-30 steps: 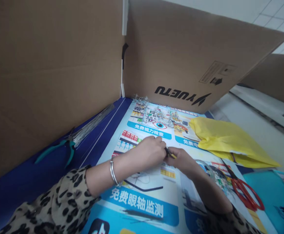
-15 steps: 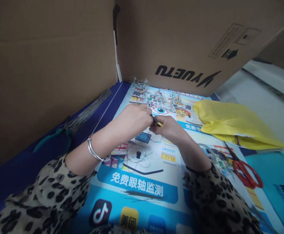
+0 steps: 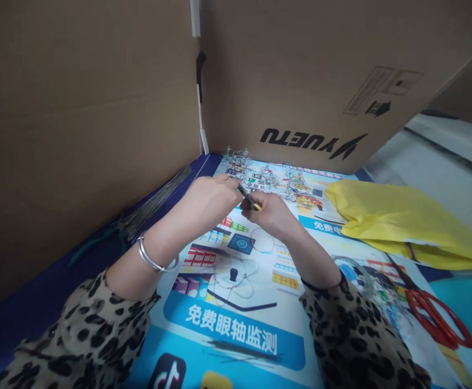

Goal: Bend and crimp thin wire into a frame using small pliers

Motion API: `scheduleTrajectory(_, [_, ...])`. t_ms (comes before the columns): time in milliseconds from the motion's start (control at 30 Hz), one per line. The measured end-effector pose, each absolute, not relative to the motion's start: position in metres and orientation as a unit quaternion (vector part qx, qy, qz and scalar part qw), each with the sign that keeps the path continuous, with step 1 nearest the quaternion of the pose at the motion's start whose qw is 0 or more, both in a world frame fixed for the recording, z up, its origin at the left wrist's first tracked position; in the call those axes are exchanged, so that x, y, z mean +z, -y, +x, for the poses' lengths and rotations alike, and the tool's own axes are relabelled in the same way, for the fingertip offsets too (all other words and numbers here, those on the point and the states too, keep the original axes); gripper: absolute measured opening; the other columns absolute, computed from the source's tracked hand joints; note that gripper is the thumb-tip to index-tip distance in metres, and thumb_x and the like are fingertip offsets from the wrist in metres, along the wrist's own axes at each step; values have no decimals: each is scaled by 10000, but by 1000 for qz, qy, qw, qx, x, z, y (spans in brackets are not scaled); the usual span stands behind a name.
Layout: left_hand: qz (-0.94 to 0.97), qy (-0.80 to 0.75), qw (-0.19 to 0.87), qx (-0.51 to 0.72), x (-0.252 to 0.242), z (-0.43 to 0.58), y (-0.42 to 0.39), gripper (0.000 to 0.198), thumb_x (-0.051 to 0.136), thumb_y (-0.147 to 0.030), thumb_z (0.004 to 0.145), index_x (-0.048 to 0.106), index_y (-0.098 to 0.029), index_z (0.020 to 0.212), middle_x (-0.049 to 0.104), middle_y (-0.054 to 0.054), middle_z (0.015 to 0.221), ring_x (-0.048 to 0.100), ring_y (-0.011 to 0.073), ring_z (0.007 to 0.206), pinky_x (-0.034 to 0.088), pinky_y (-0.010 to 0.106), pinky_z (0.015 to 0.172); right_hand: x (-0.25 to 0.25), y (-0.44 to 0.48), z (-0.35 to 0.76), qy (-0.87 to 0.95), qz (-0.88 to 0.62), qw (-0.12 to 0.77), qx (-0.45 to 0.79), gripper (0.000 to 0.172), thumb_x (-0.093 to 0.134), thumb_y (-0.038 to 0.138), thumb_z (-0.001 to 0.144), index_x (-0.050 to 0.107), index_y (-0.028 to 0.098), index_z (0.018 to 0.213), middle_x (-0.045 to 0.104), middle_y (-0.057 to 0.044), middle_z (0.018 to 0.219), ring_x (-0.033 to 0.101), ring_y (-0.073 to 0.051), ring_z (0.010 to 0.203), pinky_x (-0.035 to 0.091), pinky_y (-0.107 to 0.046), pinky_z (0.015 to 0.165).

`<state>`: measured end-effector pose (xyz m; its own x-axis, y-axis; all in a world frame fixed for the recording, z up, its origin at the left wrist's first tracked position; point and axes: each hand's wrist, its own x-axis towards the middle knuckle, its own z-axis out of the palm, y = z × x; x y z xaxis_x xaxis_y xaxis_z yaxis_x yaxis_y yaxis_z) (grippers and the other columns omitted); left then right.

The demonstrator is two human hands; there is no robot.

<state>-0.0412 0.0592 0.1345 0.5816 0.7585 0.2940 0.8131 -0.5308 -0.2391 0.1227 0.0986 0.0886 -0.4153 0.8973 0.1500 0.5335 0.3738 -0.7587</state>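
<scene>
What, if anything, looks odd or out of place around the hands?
The lettering on the right cardboard panel stands upside down, as if turned over. Tangled strands lie in loose clumps at the far end of the printed sheet, untidy beside the straight strand bundle on the left.
</scene>
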Motion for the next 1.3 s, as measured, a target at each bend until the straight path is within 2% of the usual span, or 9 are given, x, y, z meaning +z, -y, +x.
scheduleTrajectory(300, [-865,467,153,-100,122,-41,-68,209,458,-55,816,636,-165,804,576,50,779,575,184,757,362,239,513,82,-98,127,758,-471,306,330,71,558,167,616,583,201,673,566,29,626,504,-123,612,368,-245,577])
scheduleTrajectory(467, [-859,484,122,-115,115,-42,-77,239,437,-32,787,641,-157,803,588,53,801,586,167,756,405,235,568,76,-99,127,729,-478,333,360,99,554,177,610,590,199,699,582,18,659,522,-122,607,390,-245,561])
scheduleTrajectory(567, [-856,495,91,-117,111,-43,-81,244,444,-51,781,657,-165,815,609,50,823,592,156,751,414,229,596,73,-100,127,713,-482,335,385,86,555,197,611,577,199,694,564,30,607,515,-117,570,393,-244,544])
scheduleTrajectory(767, [-833,520,7,-188,105,-43,-89,240,451,-145,820,687,-184,837,646,42,849,611,144,786,441,225,702,65,-103,126,649,-474,389,450,111,596,243,599,561,192,691,536,46,555,517,-111,523,422,-253,538])
scheduleTrajectory(1000, [-812,527,-60,-243,98,-43,-96,235,463,-158,811,694,-192,834,669,26,874,612,138,821,454,234,769,58,-101,119,588,-458,435,505,199,630,287,591,527,185,727,513,50,589,524,-100,519,464,-264,543])
scheduleTrajectory(1300, [-795,527,-91,-286,95,-41,-99,208,483,-145,789,688,-182,795,672,21,828,609,140,790,452,247,731,54,-99,114,539,-441,479,534,229,663,285,587,525,184,738,526,50,578,537,-111,534,475,-285,577])
